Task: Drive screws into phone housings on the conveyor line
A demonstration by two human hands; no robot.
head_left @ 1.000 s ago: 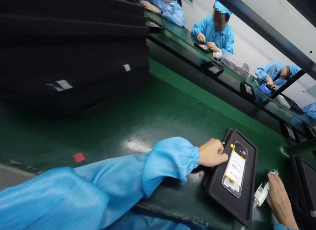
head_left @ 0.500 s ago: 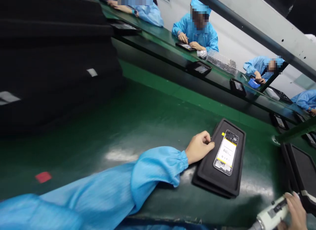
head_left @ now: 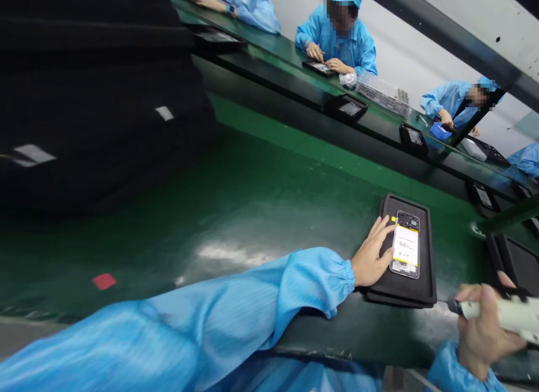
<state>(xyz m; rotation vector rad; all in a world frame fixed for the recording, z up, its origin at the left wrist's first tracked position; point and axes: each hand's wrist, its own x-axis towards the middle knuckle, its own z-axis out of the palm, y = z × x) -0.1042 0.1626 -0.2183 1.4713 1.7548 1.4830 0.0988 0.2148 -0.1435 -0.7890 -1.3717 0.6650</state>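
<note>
A phone with its back off (head_left: 406, 246), showing a white battery with yellow edges, lies in a black foam tray (head_left: 426, 257) stacked on another tray. My left hand (head_left: 373, 254) rests over the tray's left edge, fingers spread, with fingertips at the phone's left side. At the lower right, my right hand (head_left: 482, 324) is wrapped round a pale electric screwdriver (head_left: 516, 319). The dark nose and thin bit of the screwdriver point left toward the tray's lower right corner, apart from the phone.
Black cloth (head_left: 105, 100) hangs at the left. A red patch (head_left: 104, 281) lies on the green table (head_left: 252, 195). More black trays (head_left: 517, 263) stand at the right. Beyond, a conveyor line carries trays with phones, and people in blue work there.
My left hand has opened and moved onto the tray beside the phone. My right hand has come up and left with the screwdriver, whose bit now points at the tray. The view has shifted slightly.
</note>
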